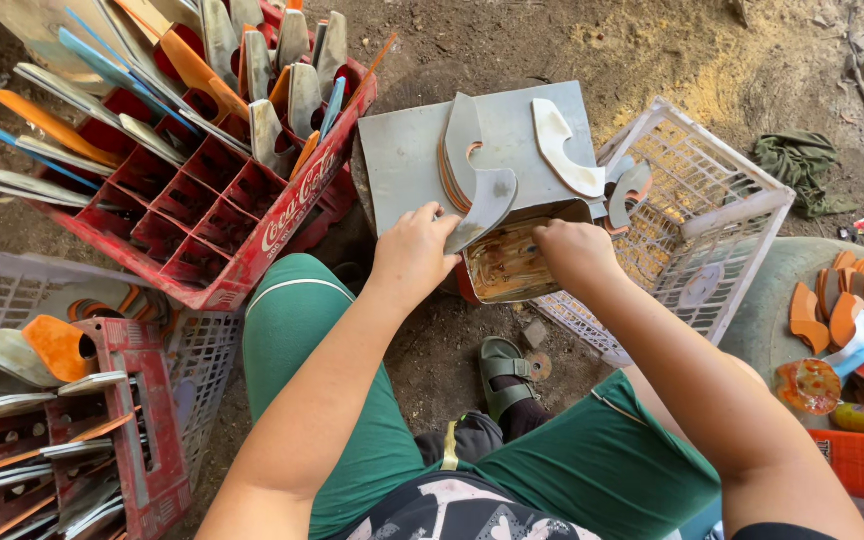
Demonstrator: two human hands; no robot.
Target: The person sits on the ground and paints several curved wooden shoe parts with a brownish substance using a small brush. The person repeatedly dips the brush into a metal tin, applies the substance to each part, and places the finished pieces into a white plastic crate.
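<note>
Seated worker at a glue tin [508,262], seen from the head camera. The left hand [414,250] is closed in a pinch on a grey sole piece [484,205], which it holds tilted over the tin's open mouth, the piece's lower tip at the tin's near left corner. The right hand [574,250] is curled with fingers turned down at the tin's right rim; whether it grips a brush, a dauber or only the rim cannot be told, since the fingers hide what lies under them. The tin stands on the ground between a grey board [407,160], on which a stack of cut pieces [457,150] and a pale piece [564,150] lie, and a white basket [722,215]. To do this step well, it would seem wise to keep the piece steady by its edge, fingers off the face to be coated, and to work above the tin so that drips fall back inside. A red crate [212,215] to the left holds many pieces standing on edge, and orange pieces [852,295] lie at the right. The tin's base and contents are largely hidden by the hands; a second crate [122,420] is cut off at the lower left, and items at the right edge are too cropped to identify.
</note>
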